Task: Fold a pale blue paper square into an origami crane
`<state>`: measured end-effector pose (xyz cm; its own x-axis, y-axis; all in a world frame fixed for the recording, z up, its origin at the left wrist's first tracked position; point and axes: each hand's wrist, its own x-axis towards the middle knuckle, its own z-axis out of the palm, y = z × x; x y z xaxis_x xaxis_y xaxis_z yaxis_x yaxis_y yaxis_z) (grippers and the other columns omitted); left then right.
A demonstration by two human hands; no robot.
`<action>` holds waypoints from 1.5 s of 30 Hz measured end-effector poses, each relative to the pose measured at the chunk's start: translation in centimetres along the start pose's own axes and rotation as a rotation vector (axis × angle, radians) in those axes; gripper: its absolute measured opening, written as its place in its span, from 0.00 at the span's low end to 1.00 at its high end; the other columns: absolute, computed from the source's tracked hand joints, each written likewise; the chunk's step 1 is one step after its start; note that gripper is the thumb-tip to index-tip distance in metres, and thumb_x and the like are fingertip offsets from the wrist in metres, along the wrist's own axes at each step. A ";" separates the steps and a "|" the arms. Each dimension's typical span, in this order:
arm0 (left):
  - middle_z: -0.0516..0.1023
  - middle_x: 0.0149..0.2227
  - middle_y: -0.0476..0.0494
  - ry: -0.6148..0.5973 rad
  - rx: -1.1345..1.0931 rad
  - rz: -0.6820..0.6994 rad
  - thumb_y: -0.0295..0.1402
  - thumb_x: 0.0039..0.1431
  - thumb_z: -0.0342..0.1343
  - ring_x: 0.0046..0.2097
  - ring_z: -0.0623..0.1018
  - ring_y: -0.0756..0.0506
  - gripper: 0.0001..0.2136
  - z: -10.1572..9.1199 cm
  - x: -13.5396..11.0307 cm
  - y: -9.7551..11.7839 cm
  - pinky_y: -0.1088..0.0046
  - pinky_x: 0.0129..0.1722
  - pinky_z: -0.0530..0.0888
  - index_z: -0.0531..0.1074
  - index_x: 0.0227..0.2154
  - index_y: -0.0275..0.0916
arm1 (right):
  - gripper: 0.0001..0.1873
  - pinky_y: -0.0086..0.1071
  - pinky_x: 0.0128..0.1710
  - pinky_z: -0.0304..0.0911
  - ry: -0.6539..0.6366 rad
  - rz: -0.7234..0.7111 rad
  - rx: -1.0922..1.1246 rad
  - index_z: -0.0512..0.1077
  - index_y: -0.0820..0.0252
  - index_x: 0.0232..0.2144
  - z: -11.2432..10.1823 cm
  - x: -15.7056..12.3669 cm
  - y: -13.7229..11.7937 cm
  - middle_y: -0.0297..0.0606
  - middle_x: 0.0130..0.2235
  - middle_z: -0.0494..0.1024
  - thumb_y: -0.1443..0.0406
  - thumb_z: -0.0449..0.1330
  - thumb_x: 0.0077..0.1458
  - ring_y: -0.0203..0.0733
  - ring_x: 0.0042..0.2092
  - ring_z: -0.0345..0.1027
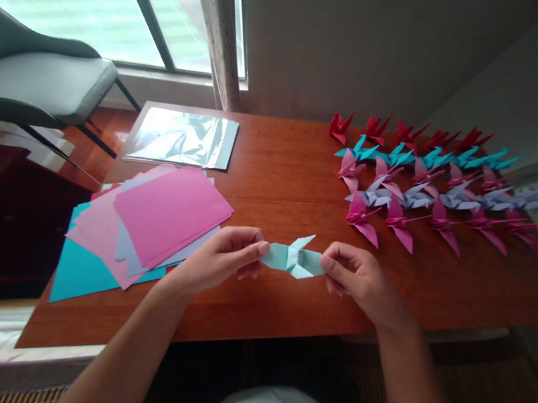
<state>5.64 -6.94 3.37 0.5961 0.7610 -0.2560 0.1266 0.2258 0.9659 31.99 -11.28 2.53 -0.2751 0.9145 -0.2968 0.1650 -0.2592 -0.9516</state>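
Between my two hands, a pale mint-green origami crane (293, 259) is stretched out above the front part of the wooden table. Its wings spread left and right, with two thin points sticking out from the folded middle. My left hand (235, 254) pinches the tip of one wing between thumb and fingers. On the other side, my right hand (352, 274) pinches the opposite wing tip the same way. The fingertips cover the ends of both wings.
Rows of finished cranes, red (340, 128), turquoise (358, 149), pink (349, 168), lavender (376, 194) and magenta (361, 219), stand at the right. Fanned coloured paper sheets (174, 211) and a shiny plastic packet (177, 137) lie left on the table (272, 182). A chair (39, 80) stands by the window.
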 end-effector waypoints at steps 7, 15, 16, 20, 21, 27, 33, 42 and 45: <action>0.66 0.23 0.54 0.013 -0.112 0.059 0.43 0.67 0.55 0.24 0.63 0.55 0.17 -0.3 -0.1 -0.5 0.78 0.24 0.59 0.67 0.27 0.36 | 0.19 0.25 0.20 0.48 0.023 -0.029 0.135 0.68 0.59 0.26 0.2 0.2 0.9 0.26 0.20 0.67 0.52 0.64 0.60 0.27 0.21 0.55; 0.68 0.23 0.54 0.041 -0.086 0.076 0.41 0.67 0.57 0.25 0.64 0.55 0.16 -0.4 0.1 -0.7 0.77 0.25 0.59 0.68 0.26 0.36 | 0.18 0.25 0.18 0.45 0.024 0.014 0.140 0.68 0.58 0.29 0.5 0.2 0.5 0.26 0.20 0.69 0.52 0.63 0.60 0.28 0.19 0.55; 0.68 0.23 0.54 0.041 -0.092 0.075 0.41 0.67 0.56 0.25 0.64 0.55 0.16 -0.4 0.1 -0.7 0.77 0.25 0.59 0.68 0.26 0.36 | 0.18 0.26 0.18 0.46 0.019 0.013 0.129 0.69 0.58 0.29 0.6 0.3 0.5 0.26 0.20 0.69 0.52 0.63 0.60 0.28 0.19 0.55; 0.68 0.24 0.54 0.024 -0.119 0.064 0.41 0.68 0.55 0.25 0.64 0.55 0.16 -0.3 0.2 -0.7 0.78 0.25 0.59 0.68 0.27 0.36 | 0.17 0.27 0.24 0.53 -0.011 -0.031 0.028 0.72 0.58 0.28 0.6 0.6 0.9 0.28 0.23 0.68 0.52 0.63 0.61 0.31 0.25 0.58; 0.68 0.24 0.53 0.018 -0.122 0.060 0.41 0.68 0.55 0.25 0.64 0.55 0.15 -0.3 0.2 -0.7 0.78 0.25 0.59 0.68 0.27 0.36 | 0.16 0.28 0.28 0.56 -0.002 -0.063 -0.011 0.73 0.58 0.29 0.5 0.6 1.0 0.30 0.26 0.69 0.53 0.63 0.61 0.33 0.28 0.61; 0.72 0.27 0.51 -0.029 -0.078 0.027 0.43 0.68 0.54 0.28 0.68 0.53 0.15 -0.1 0.1 -0.5 0.76 0.29 0.65 0.69 0.30 0.36 | 0.09 0.33 0.49 0.63 0.035 -0.225 -0.028 0.77 0.56 0.33 0.4 0.7 0.7 0.38 0.48 0.73 0.57 0.65 0.59 0.44 0.51 0.68; 0.74 0.34 0.48 0.024 0.110 0.023 0.44 0.66 0.55 0.35 0.71 0.50 0.15 0.0 0.4 -0.7 0.75 0.34 0.67 0.73 0.35 0.35 | 0.11 0.30 0.39 0.63 0.015 -0.088 -0.025 0.77 0.57 0.34 1.2 0.7 0.4 0.34 0.34 0.77 0.56 0.64 0.60 0.38 0.38 0.70; 0.72 0.27 0.52 -0.032 0.388 0.101 0.45 0.64 0.57 0.29 0.66 0.53 0.15 0.4 0.5 -1.2 0.77 0.28 0.62 0.76 0.33 0.36 | 0.09 0.31 0.35 0.62 0.001 -0.083 -0.239 0.79 0.58 0.33 2.0 0.7 -0.3 0.35 0.33 0.80 0.59 0.63 0.60 0.39 0.35 0.70; 0.70 0.25 0.53 -0.052 0.438 0.120 0.44 0.65 0.57 0.28 0.63 0.53 0.16 0.4 0.5 -1.3 0.77 0.27 0.59 0.75 0.30 0.35 | 0.07 0.30 0.35 0.62 -0.013 -0.098 -0.316 0.79 0.58 0.33 2.1 0.9 -0.7 0.34 0.32 0.80 0.61 0.63 0.59 0.39 0.34 0.70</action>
<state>6.09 -7.08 1.97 0.6650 0.7317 -0.1496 0.3706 -0.1494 0.9167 29.61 -10.97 2.79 -0.3154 0.9259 -0.2080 0.4225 -0.0592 -0.9044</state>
